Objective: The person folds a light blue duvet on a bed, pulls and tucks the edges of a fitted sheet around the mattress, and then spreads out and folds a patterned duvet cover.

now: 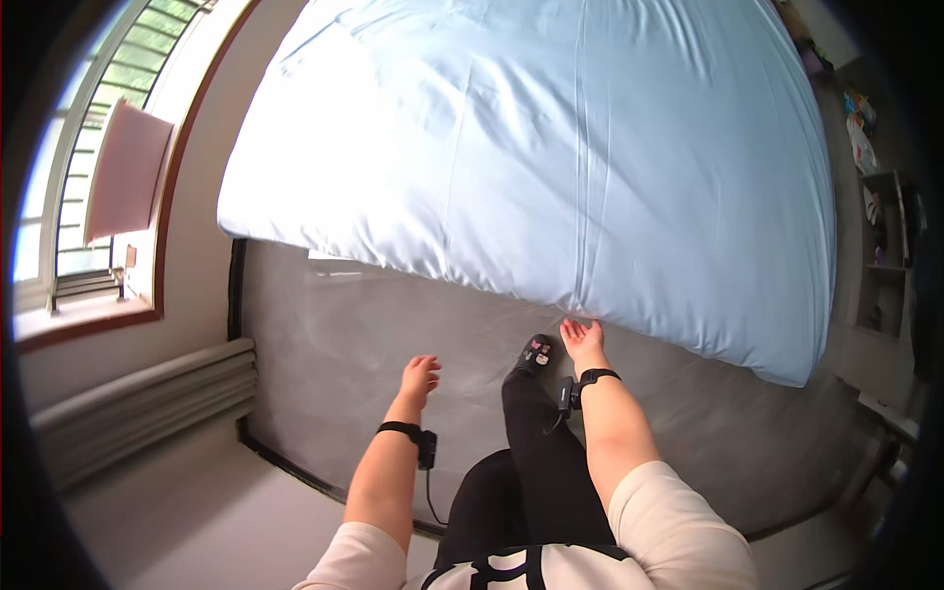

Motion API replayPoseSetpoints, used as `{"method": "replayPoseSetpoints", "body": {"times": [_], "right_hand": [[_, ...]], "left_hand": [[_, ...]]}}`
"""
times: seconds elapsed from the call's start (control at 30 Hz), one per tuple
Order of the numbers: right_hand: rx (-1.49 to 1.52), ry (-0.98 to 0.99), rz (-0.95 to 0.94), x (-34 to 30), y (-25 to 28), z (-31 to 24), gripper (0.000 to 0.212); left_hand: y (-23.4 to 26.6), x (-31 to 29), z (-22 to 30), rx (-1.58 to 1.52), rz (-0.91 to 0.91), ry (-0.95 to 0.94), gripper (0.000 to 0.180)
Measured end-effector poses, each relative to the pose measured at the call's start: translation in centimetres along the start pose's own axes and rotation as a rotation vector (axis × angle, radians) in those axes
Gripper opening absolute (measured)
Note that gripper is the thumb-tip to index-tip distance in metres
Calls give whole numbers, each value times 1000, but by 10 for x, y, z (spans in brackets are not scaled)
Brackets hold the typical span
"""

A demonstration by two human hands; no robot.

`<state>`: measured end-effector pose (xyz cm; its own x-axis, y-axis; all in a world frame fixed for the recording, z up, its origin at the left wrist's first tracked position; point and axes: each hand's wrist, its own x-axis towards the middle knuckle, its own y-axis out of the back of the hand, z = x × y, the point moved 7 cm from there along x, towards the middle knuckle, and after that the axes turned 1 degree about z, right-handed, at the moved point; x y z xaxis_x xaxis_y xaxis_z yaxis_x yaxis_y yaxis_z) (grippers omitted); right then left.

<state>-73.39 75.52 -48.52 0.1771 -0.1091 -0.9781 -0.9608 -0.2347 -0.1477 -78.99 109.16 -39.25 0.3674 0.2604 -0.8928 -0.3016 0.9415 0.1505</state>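
A light blue fitted sheet [511, 167] covers a mattress, with long creases running from its far part to the near edge. My right hand [583, 339] is just below that near edge, palm turned up and fingers loosely spread. Its fingertips come close to the sheet's hem; whether they touch it I cannot tell. Farther left, my left hand [421, 379] hangs over the grey floor, away from the sheet. Its fingers are slightly bent and apart, and nothing shows in them.
A window with bars and a pink panel [128, 172] is at the left, above a ribbed grey radiator-like piece [147, 398]. Grey floor [324, 344] lies before the bed. Shelves [885, 246] stand at the right. My dark shoe [536, 352] is near my right hand.
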Motion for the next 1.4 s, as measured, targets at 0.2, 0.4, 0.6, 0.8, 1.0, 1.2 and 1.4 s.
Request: {"method": "replayPoseSetpoints", "body": {"times": [0.2,0.4,0.6,0.8,1.0,1.2,1.4], "right_hand": [[257,17,-92,4,-41,31,57],[290,151,28,34,-14,13,19],[153,404,-40,24,3,-11,21],[386,550,-27,-12,51,7,33],[296,337,-258,-107,-48,55,49],[166,419,-462,-147,-86,30,62],[315,551,-559,-164,-85,19,75]], "left_hand": [[-18,69,63,-499,32,55,35],[-4,116,114,-680,19,95,42],[60,161,137,-786,46,134,62],[87,144,181,-783,-65,145,88],[121,159,191,-690,-94,198,92],[82,167,206,-788,-410,72,91],[89,147,183,-754,-127,234,83]]}}
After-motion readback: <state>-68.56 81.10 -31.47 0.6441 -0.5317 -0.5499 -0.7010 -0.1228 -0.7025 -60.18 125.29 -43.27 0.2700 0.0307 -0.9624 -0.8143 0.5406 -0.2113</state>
